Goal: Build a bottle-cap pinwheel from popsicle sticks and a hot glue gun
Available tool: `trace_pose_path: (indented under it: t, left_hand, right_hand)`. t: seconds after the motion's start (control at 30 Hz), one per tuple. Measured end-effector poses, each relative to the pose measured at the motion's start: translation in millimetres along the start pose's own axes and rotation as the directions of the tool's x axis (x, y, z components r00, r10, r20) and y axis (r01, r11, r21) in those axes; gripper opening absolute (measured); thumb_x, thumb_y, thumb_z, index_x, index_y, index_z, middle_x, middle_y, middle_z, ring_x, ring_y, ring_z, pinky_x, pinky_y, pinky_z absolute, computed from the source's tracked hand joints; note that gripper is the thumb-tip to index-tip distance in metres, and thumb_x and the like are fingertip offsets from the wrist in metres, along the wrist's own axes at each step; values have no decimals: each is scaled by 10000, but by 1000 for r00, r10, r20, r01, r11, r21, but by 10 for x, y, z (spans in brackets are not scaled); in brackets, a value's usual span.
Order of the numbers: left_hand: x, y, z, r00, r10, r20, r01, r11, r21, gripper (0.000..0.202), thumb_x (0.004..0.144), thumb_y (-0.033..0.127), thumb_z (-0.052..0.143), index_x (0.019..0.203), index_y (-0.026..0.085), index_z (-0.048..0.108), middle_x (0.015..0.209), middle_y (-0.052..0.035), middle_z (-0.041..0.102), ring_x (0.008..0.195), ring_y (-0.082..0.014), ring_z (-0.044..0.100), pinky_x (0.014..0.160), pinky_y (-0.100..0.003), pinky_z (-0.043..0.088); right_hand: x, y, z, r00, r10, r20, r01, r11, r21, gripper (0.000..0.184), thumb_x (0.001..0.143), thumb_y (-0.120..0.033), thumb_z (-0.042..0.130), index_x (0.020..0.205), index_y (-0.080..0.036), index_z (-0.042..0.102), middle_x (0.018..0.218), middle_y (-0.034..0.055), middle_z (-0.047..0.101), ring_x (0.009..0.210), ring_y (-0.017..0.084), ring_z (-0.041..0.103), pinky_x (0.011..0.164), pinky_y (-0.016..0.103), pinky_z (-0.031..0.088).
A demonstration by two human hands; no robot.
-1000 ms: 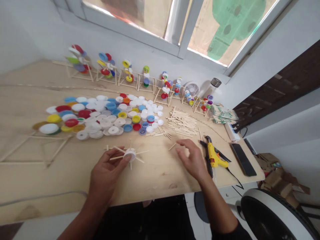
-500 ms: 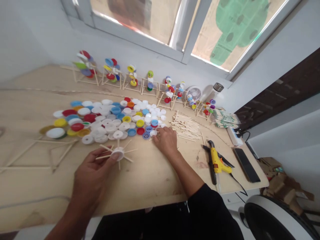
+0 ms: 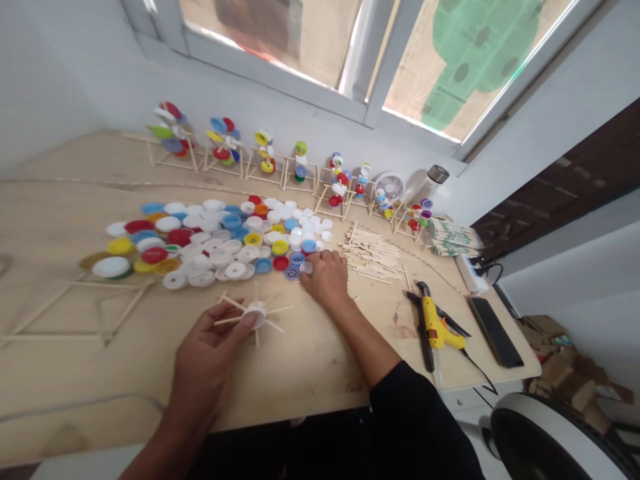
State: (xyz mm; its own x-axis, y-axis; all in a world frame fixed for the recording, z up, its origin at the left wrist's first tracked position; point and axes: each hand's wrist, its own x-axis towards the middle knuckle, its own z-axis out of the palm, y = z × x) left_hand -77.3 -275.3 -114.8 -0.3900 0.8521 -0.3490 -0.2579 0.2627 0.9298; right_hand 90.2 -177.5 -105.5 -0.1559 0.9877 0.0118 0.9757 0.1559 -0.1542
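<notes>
In my left hand (image 3: 213, 353) is a spoked wheel made of a white bottle cap (image 3: 256, 316) with several thin wooden sticks radiating from it. The thumb presses on the cap's face, and the fingers curl behind. My right hand (image 3: 327, 277) reaches to the right edge of a spread of colored bottle caps (image 3: 220, 253). Its fingers are drawn together on a small white bottle cap (image 3: 306, 268) at that edge; the fingertips are partly hidden. Just right of this hand lies a heap of short wooden sticks (image 3: 373, 253).
Several stick stands with cap wheels (image 3: 225, 147) line the wall. A stick frame (image 3: 55, 313) lies left. To the right are a yellow glue gun (image 3: 435, 323), phone (image 3: 495, 332), power strip (image 3: 470, 275) and bagged sticks (image 3: 453, 238). A small fan (image 3: 389, 185) and bottle (image 3: 431, 185) stand behind.
My left hand has moved right with the spoked wheel, closer to my right hand. My right hand has shifted slightly left at the edge of the caps.
</notes>
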Motion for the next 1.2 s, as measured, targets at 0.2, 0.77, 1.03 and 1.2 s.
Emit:
trace_pose_path:
  t: [0.2,0.77,1.03,1.2]
  left_hand:
    - [-21,3,-3,1000,7,21,-7,1000,12,431,530,349,875,902,233,690,847,-26,757,819,-220,714,689,-310,587]
    - [-71,-12,-48,997,67,48,-70,996,56,395,474,426,891,724,209,677,1057,-78,770,899,-249,722,793,-353,606]
    - [-244,2,-31,983,153,100,-164,980,112,329,546,437,879,736,246,690,1087,-55,782,995,-282,722,926,-403,587]
    - [-223,-56,-27,977,175,120,-191,973,132,425,461,523,893,738,255,713,1008,-52,793,948,-304,725,866,-393,604]
  right_hand:
    - [-102,43,-134,1000,22,-19,-21,999,48,298,925,-337,605,1180,-189,648,1200,149,658,1151,329,522,936,459,389]
    - [-734,237,-218,982,-85,-168,178,709,683,238,881,-229,644,1103,-261,723,1065,37,735,1003,221,627,956,421,479]
    - [-952,204,-328,966,-183,-182,258,656,709,251,932,-236,631,1171,-261,704,1081,51,716,1072,220,627,994,427,469]
    - [-979,211,-319,958,-252,-135,276,689,670,278,953,-220,623,1219,-266,689,1113,55,714,1088,221,624,989,426,481]
